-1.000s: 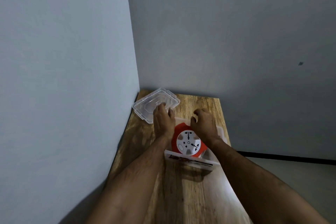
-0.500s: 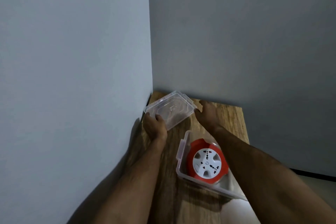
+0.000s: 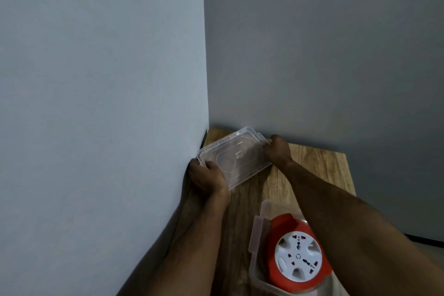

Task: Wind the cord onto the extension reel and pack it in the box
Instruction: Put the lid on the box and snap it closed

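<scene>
We see both hands on the clear lid at the far corner of the wooden table, close to where the two walls meet; the left hand curls its fingers around the lid's near-left end, and the right hand grips the opposite end, thumb and fingers wrapped over the edge; the lid sits tilted between them. Nearer to us, the red and white extension reel lies socket face up inside the clear box, which stands on the table well apart from the lid; we cannot make out any cord.
</scene>
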The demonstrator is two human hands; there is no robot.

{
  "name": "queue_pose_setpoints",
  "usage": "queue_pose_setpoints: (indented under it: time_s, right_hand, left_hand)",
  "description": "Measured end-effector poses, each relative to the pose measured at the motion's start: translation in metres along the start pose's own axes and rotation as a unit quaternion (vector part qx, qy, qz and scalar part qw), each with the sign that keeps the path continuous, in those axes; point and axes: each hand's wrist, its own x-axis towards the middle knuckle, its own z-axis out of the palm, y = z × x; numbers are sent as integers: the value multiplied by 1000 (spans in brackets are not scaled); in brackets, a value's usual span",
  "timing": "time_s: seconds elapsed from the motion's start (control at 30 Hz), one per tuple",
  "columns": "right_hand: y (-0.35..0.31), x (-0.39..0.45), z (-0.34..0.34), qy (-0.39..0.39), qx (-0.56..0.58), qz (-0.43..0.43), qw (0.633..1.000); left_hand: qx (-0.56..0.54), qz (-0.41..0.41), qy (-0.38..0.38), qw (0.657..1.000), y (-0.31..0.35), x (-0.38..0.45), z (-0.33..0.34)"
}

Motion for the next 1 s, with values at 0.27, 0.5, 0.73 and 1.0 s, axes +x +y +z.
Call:
queue_pose_setpoints:
  time_s: [0.27, 0.5, 0.73, 1.0]
  right_hand:
    - [6, 8, 9, 12, 19, 62, 998]
    - [2, -7, -22, 48, 94, 88, 990]
    - [-15, -59, -93, 86, 211, 115, 967]
    - [-7, -125, -154, 134, 298, 148, 934]
  left_hand:
    - [3, -82, -11, 997, 9, 2, 2]
    - [37, -67, -47, 996, 38, -10, -17]
    - [-54, -35, -66, 996, 75, -27, -35]
    - [-178, -119, -150, 965, 95, -67, -44]
